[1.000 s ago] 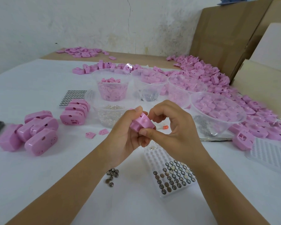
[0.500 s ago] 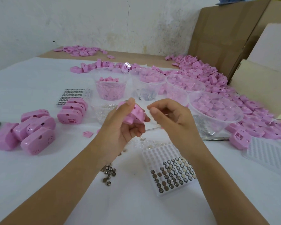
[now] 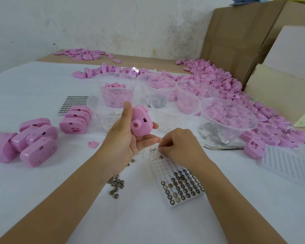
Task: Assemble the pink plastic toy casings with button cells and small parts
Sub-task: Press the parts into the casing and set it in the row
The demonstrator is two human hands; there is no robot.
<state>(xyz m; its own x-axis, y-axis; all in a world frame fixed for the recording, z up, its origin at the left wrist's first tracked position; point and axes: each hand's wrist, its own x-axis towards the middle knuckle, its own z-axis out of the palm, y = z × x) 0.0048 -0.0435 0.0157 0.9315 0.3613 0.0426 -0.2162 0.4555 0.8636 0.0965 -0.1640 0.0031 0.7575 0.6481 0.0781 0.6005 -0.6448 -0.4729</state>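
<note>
Working through a long batch, by the look of it, with far more left than done. Counting some ten closed casings (image 3: 33, 143) parked well to the left of the button-cell tray (image 3: 181, 184), in two clusters. Noting the tray about half emptied, cells only in its near rows, with a few loose button cells (image 3: 117, 185) just left of it. Finding, beyond the tray and off to its right, clear bowls (image 3: 255, 120) of pink parts and a large heap of unassembled casing halves (image 3: 227, 81); hence judging most of the job to lie ahead.

Gripping one pink casing (image 3: 141, 123) in the left hand (image 3: 127, 138), raised just beyond the tray's far end, round stub and square opening turned toward the camera, thumb up along its left edge, fingers curled beneath. Reaching down with the right hand (image 3: 180, 147) at the tray's far end, knuckles up, fingertips (image 3: 163, 146) bunched together over the emptied pockets; impossible to tell whether pinching a cell, a small clear part or nothing. Probably fetching the next piece for the held casing. Ignoring the tweezers (image 3: 222, 147), flat on the worktop (image 3: 42, 85) right of the tray's far end.
</note>
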